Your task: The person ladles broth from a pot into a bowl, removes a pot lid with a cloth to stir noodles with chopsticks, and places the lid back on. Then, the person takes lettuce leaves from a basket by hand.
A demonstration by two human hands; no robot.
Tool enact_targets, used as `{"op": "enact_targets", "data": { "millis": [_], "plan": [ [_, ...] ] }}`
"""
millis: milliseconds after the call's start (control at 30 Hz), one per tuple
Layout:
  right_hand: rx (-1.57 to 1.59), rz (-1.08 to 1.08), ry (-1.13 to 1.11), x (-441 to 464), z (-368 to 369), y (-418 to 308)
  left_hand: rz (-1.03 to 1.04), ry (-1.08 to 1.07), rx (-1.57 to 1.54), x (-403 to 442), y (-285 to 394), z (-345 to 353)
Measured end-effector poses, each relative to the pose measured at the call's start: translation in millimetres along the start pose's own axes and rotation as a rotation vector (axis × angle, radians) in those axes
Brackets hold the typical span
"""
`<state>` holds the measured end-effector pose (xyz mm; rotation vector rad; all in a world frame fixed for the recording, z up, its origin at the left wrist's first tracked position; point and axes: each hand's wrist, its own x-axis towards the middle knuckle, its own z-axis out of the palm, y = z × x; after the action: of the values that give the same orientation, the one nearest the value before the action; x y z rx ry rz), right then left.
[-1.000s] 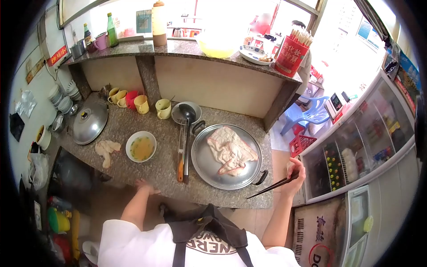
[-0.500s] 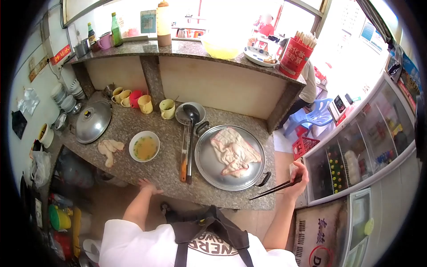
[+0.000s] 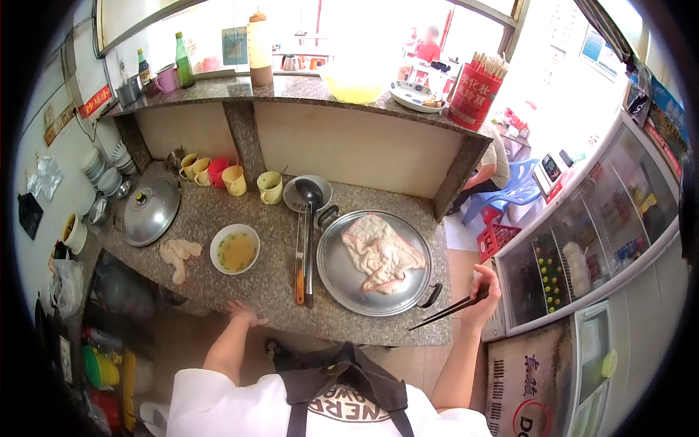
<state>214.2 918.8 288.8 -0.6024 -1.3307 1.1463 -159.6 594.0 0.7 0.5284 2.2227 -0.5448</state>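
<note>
My right hand (image 3: pixel 483 297) is closed around a pair of dark chopsticks (image 3: pixel 450 313), whose tips point left past the counter's front right corner. My left hand (image 3: pixel 245 314) rests at the counter's front edge with its fingers apart, holding nothing. Between the hands stands a wide round metal pan (image 3: pixel 340 288) with black side handles, apparently covered by a lid. A crumpled pale cloth (image 3: pixel 382 251) with reddish edges lies on top of it. Left of the pan are a ladle (image 3: pixel 309 240) and metal tongs (image 3: pixel 299 277) with an orange-brown end. A white bowl of broth (image 3: pixel 236 249) with green bits sits further left.
Another crumpled cloth (image 3: pixel 178 258) and a domed metal lid (image 3: pixel 150 211) lie on the left. Several cups (image 3: pixel 234 180) line the back. The raised shelf holds a sauce bottle (image 3: pixel 260 51) and a red chopstick holder (image 3: pixel 475 96). A glass-door fridge (image 3: pixel 582 240) stands right; a person (image 3: pixel 491 167) sits beyond.
The view has shifted slightly. My hands keep nearly the same places, the chopsticks still in my right hand. The seated person beyond the counter shows more, with a forearm now visible.
</note>
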Motion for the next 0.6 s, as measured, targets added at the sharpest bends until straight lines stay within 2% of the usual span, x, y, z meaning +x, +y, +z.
{"op": "enact_targets", "data": {
  "millis": [67, 600],
  "plan": [
    [0.002, 0.01, 0.001, -1.5, 1.6, -1.4, -0.042, 0.019, -0.115, -7.7, 2.0, -4.8],
    [-0.013, 0.009, -0.011, -1.7, 3.4, 1.7, -0.085, -0.041, -0.069, 4.4, 3.3, -3.0]
  ]
}}
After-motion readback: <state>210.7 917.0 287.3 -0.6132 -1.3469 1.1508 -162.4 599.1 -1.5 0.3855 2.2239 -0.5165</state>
